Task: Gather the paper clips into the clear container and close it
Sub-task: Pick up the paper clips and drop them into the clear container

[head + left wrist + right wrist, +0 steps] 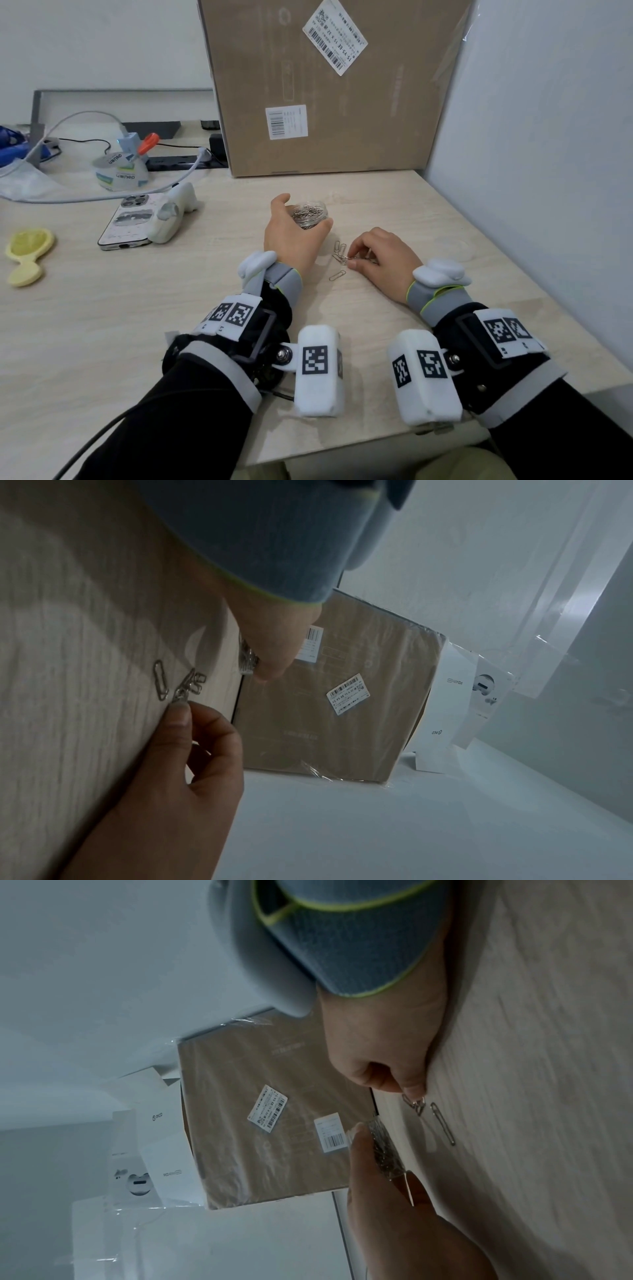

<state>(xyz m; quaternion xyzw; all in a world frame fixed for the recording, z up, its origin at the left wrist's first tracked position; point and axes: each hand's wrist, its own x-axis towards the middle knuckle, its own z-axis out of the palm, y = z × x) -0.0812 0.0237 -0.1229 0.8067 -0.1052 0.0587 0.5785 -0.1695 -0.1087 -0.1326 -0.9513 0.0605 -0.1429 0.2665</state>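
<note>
On the counter (171,308), the left hand (291,236) grips the clear container (310,214) of clips while the right hand (380,260) pinches loose paper clips (340,258) just beside it

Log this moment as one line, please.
left hand holds open container | right hand pinches clip | loose clips remain

Bench (137,308) matt pale woodgrain laminate. Paper clips (339,258) shiny bare metal wire. Container (310,216) clear glossy plastic. Cardboard box (342,102) at 12 o'clock, matt brown, paper labels, film-wrapped.
</note>
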